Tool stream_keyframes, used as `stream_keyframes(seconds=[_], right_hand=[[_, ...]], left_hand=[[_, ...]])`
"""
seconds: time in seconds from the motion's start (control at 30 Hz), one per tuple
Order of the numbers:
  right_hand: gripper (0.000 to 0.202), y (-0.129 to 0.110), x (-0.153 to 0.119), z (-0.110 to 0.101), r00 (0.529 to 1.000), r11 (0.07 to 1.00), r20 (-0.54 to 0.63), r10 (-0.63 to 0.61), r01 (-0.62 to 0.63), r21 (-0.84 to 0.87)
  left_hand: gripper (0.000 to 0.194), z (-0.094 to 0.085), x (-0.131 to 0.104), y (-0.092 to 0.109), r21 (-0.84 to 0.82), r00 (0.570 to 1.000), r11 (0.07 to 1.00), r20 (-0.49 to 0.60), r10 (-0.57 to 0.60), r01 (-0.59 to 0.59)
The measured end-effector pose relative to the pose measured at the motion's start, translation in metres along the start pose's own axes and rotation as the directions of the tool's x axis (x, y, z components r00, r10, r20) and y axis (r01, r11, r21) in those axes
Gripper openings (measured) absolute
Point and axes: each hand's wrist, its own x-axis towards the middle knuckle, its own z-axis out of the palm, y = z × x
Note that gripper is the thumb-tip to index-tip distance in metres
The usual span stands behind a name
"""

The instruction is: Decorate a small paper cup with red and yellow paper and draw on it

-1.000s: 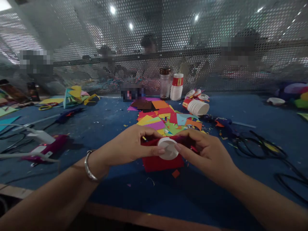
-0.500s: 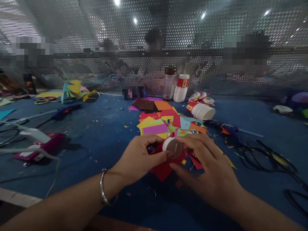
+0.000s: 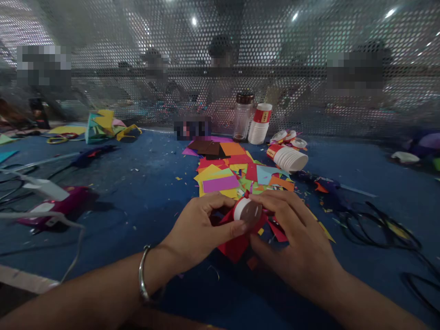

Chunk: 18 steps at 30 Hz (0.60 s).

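Between my hands is a small round piece (image 3: pixel 250 211) with a white rim and a brownish face, its rim turned toward the left. My left hand (image 3: pixel 202 224) pinches it, thumb across its lower front. Red paper (image 3: pixel 235 247) hangs around and below the piece. My right hand (image 3: pixel 299 238) is curled at the right side, fingertips against the piece's upper edge and the red paper, thumb below. Behind the hands lie stacked coloured sheets, with a purple strip (image 3: pixel 220 184) on top.
A glass jar (image 3: pixel 242 120) and stacked paper cups (image 3: pixel 259 126) stand at the back; more cups (image 3: pixel 290 158) lie sideways. Glue guns lie at right (image 3: pixel 326 184) and left (image 3: pixel 92 156). A magenta power strip (image 3: pixel 65 206) and black cable (image 3: pixel 381 229) are at the sides.
The round piece has tilted slightly and shifted a little right in my hands, and the red paper has moved slightly with it. The view has shifted slightly.
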Motion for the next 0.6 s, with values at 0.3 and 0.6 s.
stream_keyframes(seconds=[0.3,0.6], right_hand=[[0.033,0.001,0.005,-0.0015,0.997,0.999,-0.065,-0.039,0.038,-0.018],[0.033,0.0021,0.003,0.0014,0.999,0.999,-0.033,-0.04,0.039,-0.038]], left_hand=[[0.018,-0.0023,0.0003,0.0059,-0.214,0.97,0.961,0.204,-0.135,0.178],[0.022,0.0057,-0.0012,-0.0003,-0.365,0.979,0.909,0.109,-0.172,0.201]])
